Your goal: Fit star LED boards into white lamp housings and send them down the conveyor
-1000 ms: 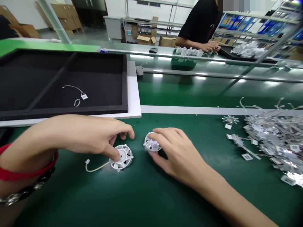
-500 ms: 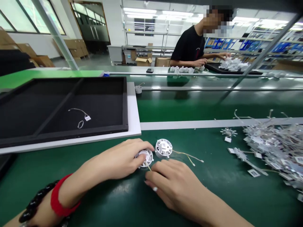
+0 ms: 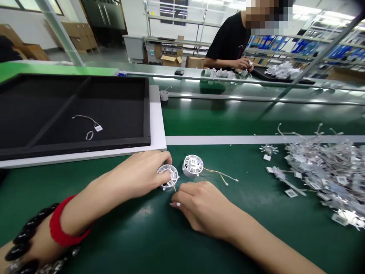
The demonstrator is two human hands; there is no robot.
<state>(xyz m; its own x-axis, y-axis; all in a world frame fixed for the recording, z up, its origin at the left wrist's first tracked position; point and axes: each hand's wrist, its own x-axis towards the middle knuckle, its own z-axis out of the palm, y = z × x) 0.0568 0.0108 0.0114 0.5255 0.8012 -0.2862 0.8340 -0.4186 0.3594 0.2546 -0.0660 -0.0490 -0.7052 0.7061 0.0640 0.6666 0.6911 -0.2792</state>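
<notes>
My left hand (image 3: 139, 173) is closed on a round white plastic housing (image 3: 172, 172) with spokes, its thumb pressed on the middle and its fingers around the far rim. A thin yellowish wire (image 3: 173, 185) runs out of this housing toward me. My right hand (image 3: 203, 205) pinches the wire's free part, and the fingertips hide its end. Just right of the left hand stands a second white housing (image 3: 192, 165) with a labelled star-shaped piece inside. Its wires (image 3: 219, 173) trail to the right over the green table.
A heap of star-shaped pieces with wires and labels (image 3: 322, 163) covers the right side. At left, a black tray (image 3: 125, 142) on a white board holds a loose labelled wire (image 3: 89, 118). Across the bench, a person in black (image 3: 228, 42) handles white parts.
The whole view has shifted, so the table things appear higher. My thumb still presses the housing, whose rim shows more now. The other person's hands have come together over a white part.
</notes>
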